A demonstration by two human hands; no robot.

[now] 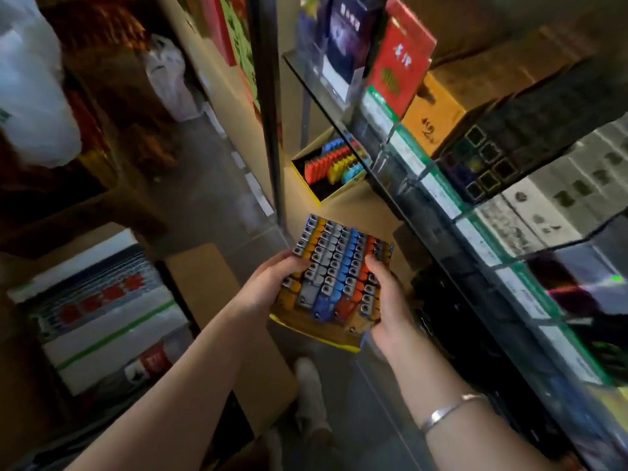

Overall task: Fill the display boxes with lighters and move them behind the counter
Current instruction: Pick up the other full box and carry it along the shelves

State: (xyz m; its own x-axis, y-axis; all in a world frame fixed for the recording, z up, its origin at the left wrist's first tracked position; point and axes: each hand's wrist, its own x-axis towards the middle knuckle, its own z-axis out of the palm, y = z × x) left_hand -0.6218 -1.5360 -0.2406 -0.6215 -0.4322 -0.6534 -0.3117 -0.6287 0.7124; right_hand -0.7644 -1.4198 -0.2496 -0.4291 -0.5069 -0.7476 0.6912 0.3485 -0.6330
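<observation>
I hold a yellow display box in mid-air at the centre of the head view, tilted away from me. It is packed with rows of lighters in yellow, grey, blue and orange. My left hand grips its left side and my right hand grips its right side. A second yellow display box sits on the lower wooden shelf ahead, partly filled with red, yellow and blue lighters.
A glass counter shelf with cigarette cartons runs along the right. A dark metal post stands ahead. Cardboard boxes and a carton of packs lie at the left. My shoe is on the floor below.
</observation>
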